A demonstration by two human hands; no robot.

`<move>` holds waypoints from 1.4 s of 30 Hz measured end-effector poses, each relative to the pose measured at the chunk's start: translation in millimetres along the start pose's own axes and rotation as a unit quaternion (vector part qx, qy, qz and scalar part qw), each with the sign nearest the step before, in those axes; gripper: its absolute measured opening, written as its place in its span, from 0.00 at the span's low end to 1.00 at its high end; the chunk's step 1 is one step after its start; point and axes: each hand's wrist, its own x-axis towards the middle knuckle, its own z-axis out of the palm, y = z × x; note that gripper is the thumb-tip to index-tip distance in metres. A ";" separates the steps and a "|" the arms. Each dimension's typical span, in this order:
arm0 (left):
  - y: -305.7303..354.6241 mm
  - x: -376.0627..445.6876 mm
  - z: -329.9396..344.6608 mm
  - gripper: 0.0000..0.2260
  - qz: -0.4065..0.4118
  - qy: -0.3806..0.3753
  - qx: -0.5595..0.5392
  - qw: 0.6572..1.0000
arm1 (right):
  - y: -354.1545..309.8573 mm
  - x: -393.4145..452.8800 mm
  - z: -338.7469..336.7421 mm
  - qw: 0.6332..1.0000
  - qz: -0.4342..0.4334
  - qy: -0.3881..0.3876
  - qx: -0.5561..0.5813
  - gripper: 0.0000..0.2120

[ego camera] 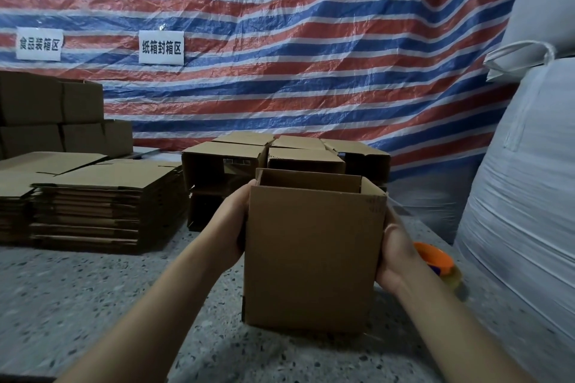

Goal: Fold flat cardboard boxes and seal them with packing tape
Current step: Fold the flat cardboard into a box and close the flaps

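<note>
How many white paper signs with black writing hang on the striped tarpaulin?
2. One white paper sign hangs at the far left of the red, white and blue striped tarpaulin; the other white sign hangs to its right, above the flat cardboard stacks.

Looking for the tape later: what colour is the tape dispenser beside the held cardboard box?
Orange, with a blue part; the plastic tape dispenser shows in the head view.

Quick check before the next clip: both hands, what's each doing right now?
Left hand: grip on the left side of the cardboard box.
Right hand: grip on the box's right side.
</note>
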 end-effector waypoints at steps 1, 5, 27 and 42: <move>-1.4 -0.2 -0.5 0.16 -0.007 -0.001 -0.003 1.000 | 1.3 -0.3 0.1 1.000 -0.003 0.000 0.009 0.26; -3.0 0.4 -1.6 0.05 -0.025 -0.004 0.033 0.999 | 3.8 -3.8 2.2 0.999 -0.019 0.009 0.036 0.25; -17.1 8.2 -7.4 0.07 -0.009 0.109 -0.001 0.994 | -2.3 -3.5 0.8 0.997 0.064 0.051 -0.002 0.32; -12.5 -10.5 -11.9 0.39 0.013 0.020 0.061 0.998 | -6.7 -0.9 3.2 0.998 0.055 0.018 -0.015 0.31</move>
